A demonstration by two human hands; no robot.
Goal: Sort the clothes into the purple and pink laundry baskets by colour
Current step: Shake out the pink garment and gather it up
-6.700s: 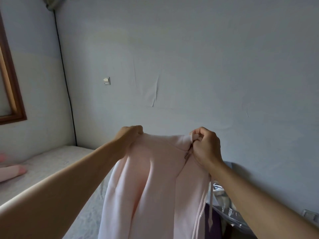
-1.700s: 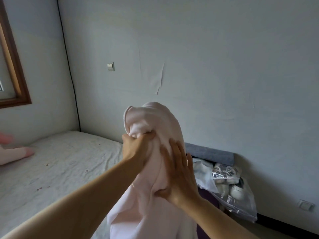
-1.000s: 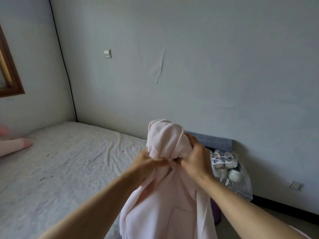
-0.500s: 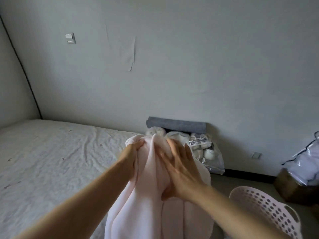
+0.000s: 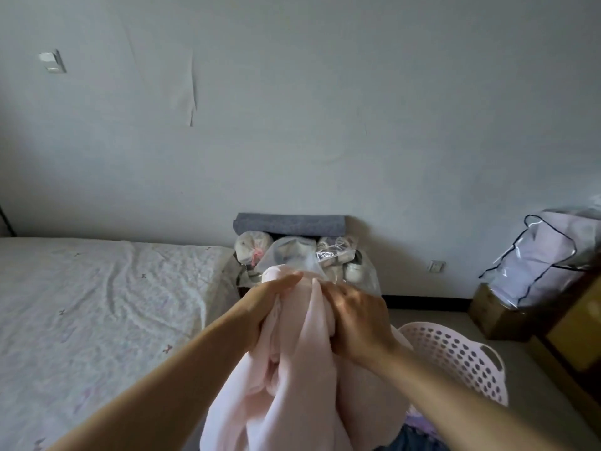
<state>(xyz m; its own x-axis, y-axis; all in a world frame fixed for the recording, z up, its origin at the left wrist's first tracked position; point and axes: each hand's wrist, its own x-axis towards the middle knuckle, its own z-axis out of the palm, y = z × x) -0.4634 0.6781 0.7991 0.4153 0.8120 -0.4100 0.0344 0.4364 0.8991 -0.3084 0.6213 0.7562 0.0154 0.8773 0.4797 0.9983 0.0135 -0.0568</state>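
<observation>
A pale pink hooded garment hangs bunched in front of me, held up in the air by both hands. My left hand grips its top left fold. My right hand clutches the top right part, fingers wrapped into the cloth. The pink laundry basket with a perforated wall stands on the floor at the lower right, partly hidden behind the garment and my right arm. Some purple and dark cloth shows at the bottom beside my right arm. No purple basket is clearly in view.
A bed with a pale patterned sheet fills the left. Against the wall stands a container of bagged shoes under a grey roll. At the right are a clear bag of bedding, a cardboard box and wooden furniture.
The view has turned right and down, bringing the pink basket closer. The garment has come lower, and my right hand has gone from flat on the cloth to gripping it.
</observation>
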